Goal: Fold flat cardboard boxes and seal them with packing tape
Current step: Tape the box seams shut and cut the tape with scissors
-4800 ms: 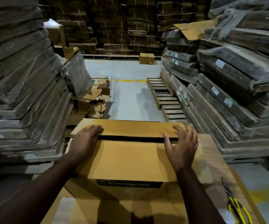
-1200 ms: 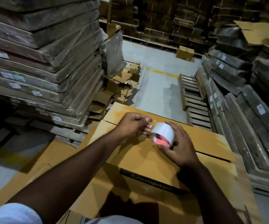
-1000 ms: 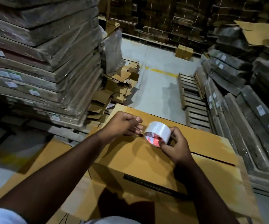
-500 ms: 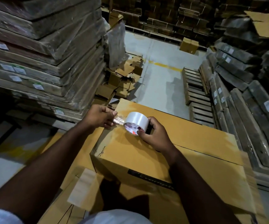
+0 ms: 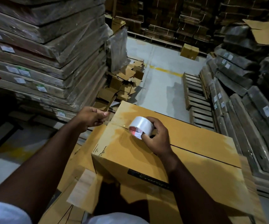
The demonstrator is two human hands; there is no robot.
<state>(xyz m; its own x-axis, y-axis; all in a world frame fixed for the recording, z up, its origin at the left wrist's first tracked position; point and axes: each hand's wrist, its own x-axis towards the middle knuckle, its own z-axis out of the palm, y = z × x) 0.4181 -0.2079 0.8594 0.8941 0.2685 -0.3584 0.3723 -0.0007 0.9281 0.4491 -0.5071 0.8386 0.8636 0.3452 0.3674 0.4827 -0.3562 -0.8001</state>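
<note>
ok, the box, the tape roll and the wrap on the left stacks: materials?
Tan matte cardboard box: corrugated board by its look, scuffed at the corner. Glossy whitish tape roll: likely plastic film. Clear wrinkled wrap on the left stacks: thin plastic, shiny creases.

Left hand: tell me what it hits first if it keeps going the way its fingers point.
Likely the cardboard box: the left hand pinches something at its left end, fingers aimed right toward that corner; depth unclear.
</note>
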